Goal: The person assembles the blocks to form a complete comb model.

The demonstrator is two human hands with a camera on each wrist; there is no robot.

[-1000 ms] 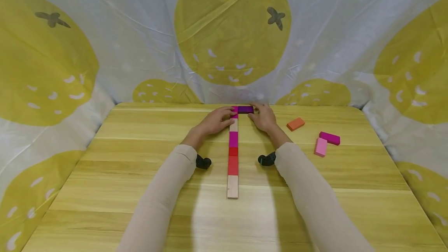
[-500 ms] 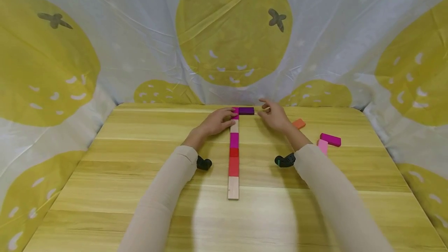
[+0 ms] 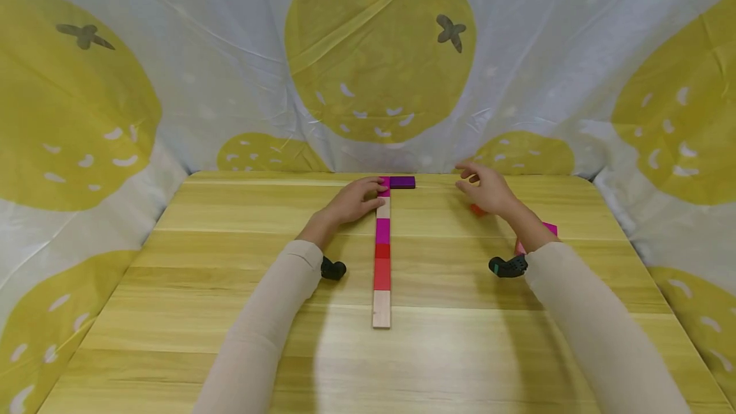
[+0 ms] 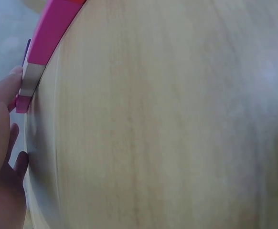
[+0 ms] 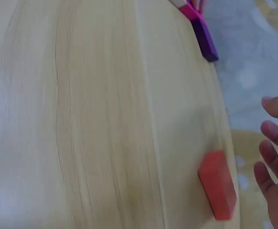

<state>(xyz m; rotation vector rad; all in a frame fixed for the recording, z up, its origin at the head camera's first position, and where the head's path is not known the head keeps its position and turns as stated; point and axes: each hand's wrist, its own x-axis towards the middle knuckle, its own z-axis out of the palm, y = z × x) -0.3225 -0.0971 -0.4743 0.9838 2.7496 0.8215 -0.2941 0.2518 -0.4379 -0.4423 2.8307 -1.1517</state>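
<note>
A person's right grip (image 3: 487, 189) hangs with fingers parted and nothing in hold, well to the right of a purple block (image 3: 402, 183) that it was touching a second earlier. The purple block lies flat just right of the left grip (image 3: 355, 200), in the same spot as before. Its long axis runs side to side, one end butted against a magenta block (image 5: 190, 12) under the left grip's fingertips, the other pointing toward the right grip.

The left grip, unmoved over that second, rests with fingers loosely spread and relaxed, fingertips on the magenta block and thumb at a pale block (image 3: 383, 211). Both belong to a row of blocks (image 3: 383, 231) whose long axis runs from the left grip straight back toward the person, square to the purple block.

An orange block (image 3: 477, 210), in plain sight a second ago, now sits partly hidden below the right grip, apart from its fingers; the right-wrist view shows it lying at a slant. Nearer the person than the right grip, the forearm now partly covers a pink block (image 3: 520, 248) on the tabletop (image 3: 144, 312).
</note>
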